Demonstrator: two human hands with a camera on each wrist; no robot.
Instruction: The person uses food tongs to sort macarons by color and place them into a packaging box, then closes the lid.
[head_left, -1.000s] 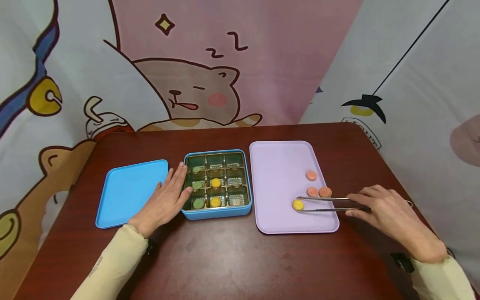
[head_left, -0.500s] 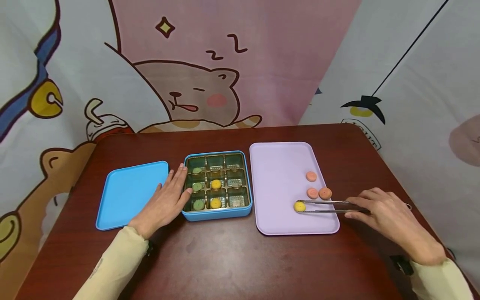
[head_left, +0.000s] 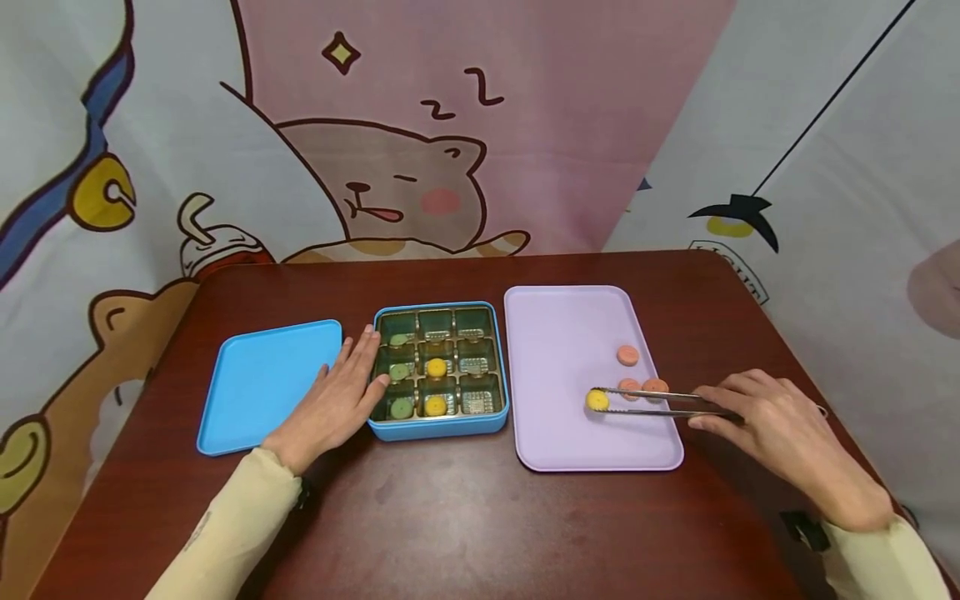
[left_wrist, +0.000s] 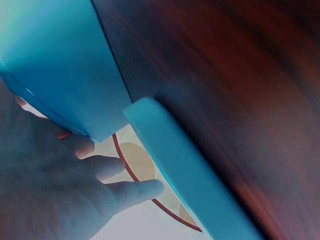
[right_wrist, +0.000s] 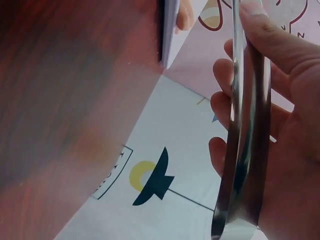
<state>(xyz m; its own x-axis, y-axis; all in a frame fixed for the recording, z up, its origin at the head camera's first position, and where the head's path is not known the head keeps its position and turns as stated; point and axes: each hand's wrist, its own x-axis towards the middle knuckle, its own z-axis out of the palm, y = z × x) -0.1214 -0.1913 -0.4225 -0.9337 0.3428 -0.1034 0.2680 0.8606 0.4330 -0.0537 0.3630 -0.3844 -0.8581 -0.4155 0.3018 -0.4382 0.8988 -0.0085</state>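
Tongs: pointed left, gripped in the fingers of the right hand.
Yellow disc: lay between their tips, nearer that hand.
Left hand: rested straight-fingered at the box.

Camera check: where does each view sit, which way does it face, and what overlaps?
Head: worn on the head, facing forward and down at the table; left hand, right hand and sleeves show.
Left wrist: on that wrist, facing the blue box and flat blue tray; part of the left hand shows.
Right wrist: on that wrist, facing the tongs, with table and printed backdrop beyond; part of the right hand shows.
Shared: head and right wrist both show the right hand, tongs and printed backdrop.
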